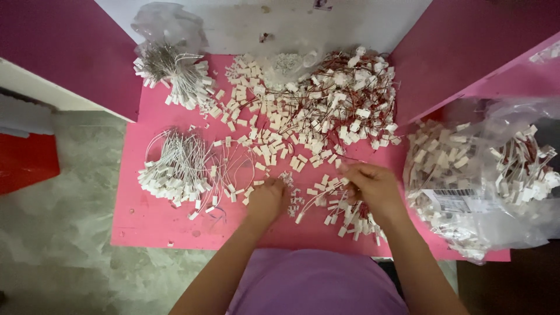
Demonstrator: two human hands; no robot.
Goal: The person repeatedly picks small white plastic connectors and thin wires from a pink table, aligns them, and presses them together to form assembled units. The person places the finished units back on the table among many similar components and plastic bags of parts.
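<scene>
My left hand (266, 200) rests on the pink table (146, 219), its fingers curled over a small white connector near the table's middle. My right hand (371, 185) pinches a thin red wire with a white connector, just above a small heap of white connectors with wires (341, 213). A big tangle of red-wired white connectors (344, 105) lies at the back. Loose white connector housings (256, 111) spread across the centre.
Two bundles of grey-wired connectors lie at the left (175, 169) and back left (175, 73). A clear plastic bag of connectors (484, 175) sits at the right edge. Pink partitions (70, 46) flank the table; grey floor (64, 245) lies to the left.
</scene>
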